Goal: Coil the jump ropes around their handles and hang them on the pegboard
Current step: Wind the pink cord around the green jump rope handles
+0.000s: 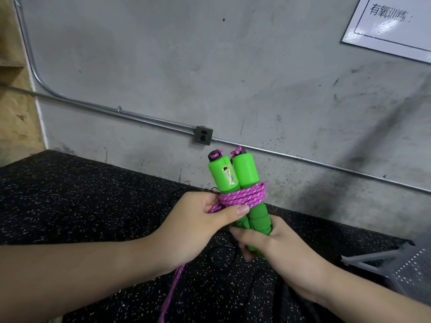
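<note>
A white laminated sign (388,24), high on the grey concrete wall (210,66) up and right of the handles, reads "有氧训练:". The two green foam jump-rope handles (242,190) stand side by side, upright, over the black speckled rubber floor (70,201). The right hand (277,248) curls around their lower ends. The left hand (198,222) pinches the pink braided rope (242,197), coiled around the handles' middle, thumb pressing the wraps.
</note>
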`<action>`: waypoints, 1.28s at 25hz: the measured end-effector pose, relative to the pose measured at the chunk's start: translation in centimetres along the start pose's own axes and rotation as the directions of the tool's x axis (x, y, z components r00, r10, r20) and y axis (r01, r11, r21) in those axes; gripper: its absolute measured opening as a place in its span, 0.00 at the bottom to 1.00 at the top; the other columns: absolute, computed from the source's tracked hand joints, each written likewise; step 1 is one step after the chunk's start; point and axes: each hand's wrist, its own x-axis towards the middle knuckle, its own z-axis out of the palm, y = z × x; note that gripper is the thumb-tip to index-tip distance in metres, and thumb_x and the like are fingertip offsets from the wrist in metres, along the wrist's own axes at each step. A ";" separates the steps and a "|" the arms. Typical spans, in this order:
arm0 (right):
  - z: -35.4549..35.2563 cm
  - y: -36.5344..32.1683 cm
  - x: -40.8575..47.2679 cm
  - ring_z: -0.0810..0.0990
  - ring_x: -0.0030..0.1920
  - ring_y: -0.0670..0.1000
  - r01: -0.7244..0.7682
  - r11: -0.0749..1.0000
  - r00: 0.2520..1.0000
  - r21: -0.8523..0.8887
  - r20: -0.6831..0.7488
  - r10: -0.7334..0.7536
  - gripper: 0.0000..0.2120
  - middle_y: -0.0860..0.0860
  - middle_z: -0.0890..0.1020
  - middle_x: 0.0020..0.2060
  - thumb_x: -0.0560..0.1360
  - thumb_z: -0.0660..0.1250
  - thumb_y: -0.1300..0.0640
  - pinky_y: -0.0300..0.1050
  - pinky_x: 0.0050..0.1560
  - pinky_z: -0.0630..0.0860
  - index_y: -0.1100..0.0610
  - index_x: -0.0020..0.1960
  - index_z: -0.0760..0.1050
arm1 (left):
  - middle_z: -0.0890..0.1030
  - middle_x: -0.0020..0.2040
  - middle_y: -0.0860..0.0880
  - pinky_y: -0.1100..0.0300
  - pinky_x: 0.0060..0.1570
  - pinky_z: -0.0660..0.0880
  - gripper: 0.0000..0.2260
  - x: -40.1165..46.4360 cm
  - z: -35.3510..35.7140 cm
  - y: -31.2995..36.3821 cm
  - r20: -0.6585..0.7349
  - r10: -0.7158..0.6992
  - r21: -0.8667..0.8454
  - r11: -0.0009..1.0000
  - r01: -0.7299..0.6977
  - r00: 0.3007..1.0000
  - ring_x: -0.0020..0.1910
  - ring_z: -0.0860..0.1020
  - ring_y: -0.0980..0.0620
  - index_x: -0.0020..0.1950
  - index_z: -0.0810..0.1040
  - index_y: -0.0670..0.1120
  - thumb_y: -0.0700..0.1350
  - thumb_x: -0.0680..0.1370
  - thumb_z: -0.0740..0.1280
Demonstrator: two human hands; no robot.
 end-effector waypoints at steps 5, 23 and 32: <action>-0.7 -0.4 -0.2 0.79 0.41 0.58 -0.154 0.940 0.970 0.305 0.226 0.086 0.25 0.61 0.79 0.42 0.71 0.74 0.45 0.49 0.40 0.73 0.64 0.56 0.81 | 0.88 0.47 0.50 0.67 0.50 0.79 0.10 -0.1 -0.5 0.4 0.011 -0.010 0.074 0.997 0.009 1.000 0.47 0.86 0.54 0.56 0.86 0.44 0.47 0.79 0.71; -0.9 0.1 0.3 0.80 0.32 0.54 -0.056 0.997 0.998 0.047 0.008 0.056 0.24 0.56 0.81 0.38 0.66 0.81 0.54 0.47 0.34 0.77 0.65 0.55 0.77 | 0.88 0.50 0.47 0.49 0.63 0.79 0.12 -0.7 0.7 1.1 0.043 -0.124 0.104 0.987 0.119 0.991 0.55 0.86 0.46 0.54 0.87 0.46 0.52 0.77 0.74; -0.8 0.1 -0.2 0.78 0.39 0.48 -0.061 0.995 0.993 0.082 0.109 0.052 0.14 0.50 0.79 0.38 0.67 0.81 0.57 0.43 0.42 0.77 0.55 0.49 0.80 | 0.77 0.23 0.58 0.76 0.28 0.70 0.07 -0.8 1.3 1.8 0.058 -0.148 -0.015 0.989 0.149 0.987 0.23 0.75 0.65 0.49 0.82 0.42 0.43 0.82 0.66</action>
